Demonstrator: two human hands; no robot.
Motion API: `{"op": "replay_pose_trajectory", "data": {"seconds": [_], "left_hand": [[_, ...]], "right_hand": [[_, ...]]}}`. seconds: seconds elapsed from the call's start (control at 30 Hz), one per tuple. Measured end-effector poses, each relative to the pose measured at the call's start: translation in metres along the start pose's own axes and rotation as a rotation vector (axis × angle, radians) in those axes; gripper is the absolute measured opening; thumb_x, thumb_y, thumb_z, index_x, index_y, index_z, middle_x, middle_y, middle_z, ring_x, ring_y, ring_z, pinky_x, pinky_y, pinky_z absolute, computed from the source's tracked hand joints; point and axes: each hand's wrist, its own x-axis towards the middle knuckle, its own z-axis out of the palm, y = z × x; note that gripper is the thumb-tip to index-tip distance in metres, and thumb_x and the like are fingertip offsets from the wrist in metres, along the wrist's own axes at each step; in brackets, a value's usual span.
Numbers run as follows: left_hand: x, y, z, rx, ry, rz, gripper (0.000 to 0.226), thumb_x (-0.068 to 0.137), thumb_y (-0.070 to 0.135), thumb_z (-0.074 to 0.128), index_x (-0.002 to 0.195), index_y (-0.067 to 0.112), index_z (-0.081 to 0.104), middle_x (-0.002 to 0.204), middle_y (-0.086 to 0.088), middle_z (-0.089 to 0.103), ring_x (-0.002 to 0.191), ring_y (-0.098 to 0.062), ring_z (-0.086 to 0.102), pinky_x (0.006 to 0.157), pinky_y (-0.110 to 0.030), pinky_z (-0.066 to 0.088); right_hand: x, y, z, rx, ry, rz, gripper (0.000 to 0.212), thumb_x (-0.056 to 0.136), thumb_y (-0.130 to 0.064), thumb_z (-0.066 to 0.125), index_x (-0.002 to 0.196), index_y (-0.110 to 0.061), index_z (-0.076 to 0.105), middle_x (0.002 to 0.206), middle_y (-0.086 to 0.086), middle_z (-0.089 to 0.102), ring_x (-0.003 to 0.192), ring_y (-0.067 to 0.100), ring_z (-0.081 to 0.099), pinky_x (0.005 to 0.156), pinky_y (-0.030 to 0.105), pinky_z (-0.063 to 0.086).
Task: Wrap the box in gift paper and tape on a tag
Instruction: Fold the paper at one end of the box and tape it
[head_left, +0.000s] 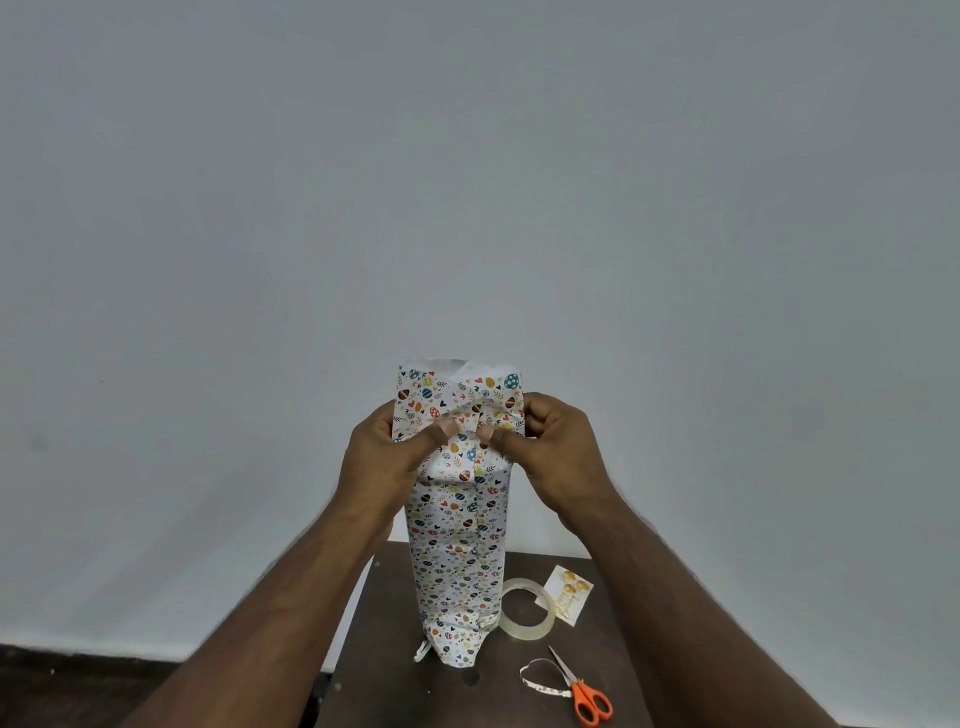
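Note:
A tall box wrapped in white gift paper with small coloured eggs and hearts stands on end on a dark table. Its top end is open, with loose paper flaps sticking up. My left hand grips the upper left side, thumb pressing the paper at the middle seam. My right hand grips the upper right side, thumb beside the left one. A white gift tag with gold balloons lies on the table to the right.
A roll of clear tape lies right of the box's base, partly over the tag. Orange-handled scissors and a curled paper offcut lie near the table's front right. A pale wall stands behind; dark floor shows at lower left.

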Motion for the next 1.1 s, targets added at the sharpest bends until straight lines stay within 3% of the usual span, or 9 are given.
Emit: {"op": "replay_pose_trajectory", "data": {"seconds": [0.1,0.27,0.37,0.47,0.6,0.7,0.9,1.1], "left_hand": [[0.001,-0.001,0.003,-0.038,0.052,-0.003,0.021,0.084,0.021,0.082,0.102,0.027,0.073,0.102,0.006,0.079,0.095,-0.016,0.076,0.089,-0.044,0.06],[-0.002,-0.002,0.005,-0.082,0.071,-0.003,0.019,0.09,0.024,0.077,0.108,0.024,0.073,0.102,0.005,0.079,0.095,-0.014,0.076,0.085,-0.037,0.06],[-0.002,-0.001,0.005,-0.103,0.052,0.0,0.019,0.092,0.022,0.074,0.11,0.024,0.072,0.102,0.005,0.079,0.095,-0.014,0.076,0.081,-0.033,0.06],[-0.003,0.003,0.004,-0.12,0.016,0.015,0.027,0.087,0.016,0.078,0.113,0.02,0.071,0.105,0.002,0.079,0.097,-0.018,0.076,0.081,-0.037,0.06],[0.0,0.01,0.006,-0.171,0.04,0.005,0.024,0.083,0.015,0.081,0.106,0.016,0.072,0.101,-0.003,0.079,0.093,-0.024,0.077,0.08,-0.041,0.061],[0.0,0.012,0.008,-0.22,0.058,-0.01,0.021,0.085,0.013,0.08,0.104,0.016,0.072,0.1,-0.004,0.079,0.092,-0.024,0.077,0.08,-0.04,0.062],[0.001,0.015,0.008,-0.224,0.034,-0.006,0.024,0.085,0.01,0.079,0.108,0.012,0.072,0.099,-0.005,0.079,0.091,-0.024,0.077,0.071,-0.032,0.061],[0.006,0.02,0.008,-0.179,0.025,0.018,0.023,0.083,0.012,0.082,0.104,0.014,0.075,0.1,-0.007,0.079,0.093,-0.028,0.077,0.083,-0.042,0.06]], "right_hand": [[-0.003,0.0,-0.001,0.013,0.003,-0.011,0.027,0.09,-0.005,0.074,0.11,-0.022,0.07,0.102,-0.002,0.079,0.096,0.015,0.075,0.085,0.036,0.061],[-0.005,0.006,0.002,-0.065,0.066,-0.052,0.02,0.094,-0.01,0.071,0.104,-0.026,0.074,0.097,-0.003,0.079,0.093,0.016,0.075,0.089,0.047,0.06],[-0.005,0.005,0.003,-0.056,0.071,-0.066,0.022,0.093,-0.008,0.072,0.101,-0.029,0.075,0.096,-0.003,0.079,0.091,0.016,0.075,0.086,0.044,0.061],[-0.005,0.004,0.001,-0.031,0.053,-0.061,0.023,0.092,-0.007,0.072,0.098,-0.029,0.075,0.094,-0.002,0.079,0.088,0.015,0.075,0.079,0.034,0.057],[-0.005,0.004,0.0,-0.046,0.033,-0.079,0.021,0.093,-0.01,0.072,0.103,-0.028,0.076,0.096,-0.003,0.079,0.091,0.016,0.075,0.083,0.038,0.06],[-0.007,0.003,0.001,0.015,0.018,-0.102,0.021,0.096,-0.014,0.069,0.111,-0.027,0.074,0.104,-0.003,0.078,0.097,0.016,0.074,0.082,0.033,0.06],[-0.004,0.01,0.006,0.006,0.132,-0.145,0.018,0.096,-0.015,0.07,0.106,-0.029,0.076,0.1,-0.002,0.079,0.097,0.017,0.075,0.089,0.047,0.06],[-0.005,0.013,0.007,-0.051,0.202,-0.211,0.021,0.093,-0.011,0.072,0.112,-0.018,0.077,0.102,-0.006,0.078,0.097,0.012,0.074,0.087,0.04,0.061]]}}
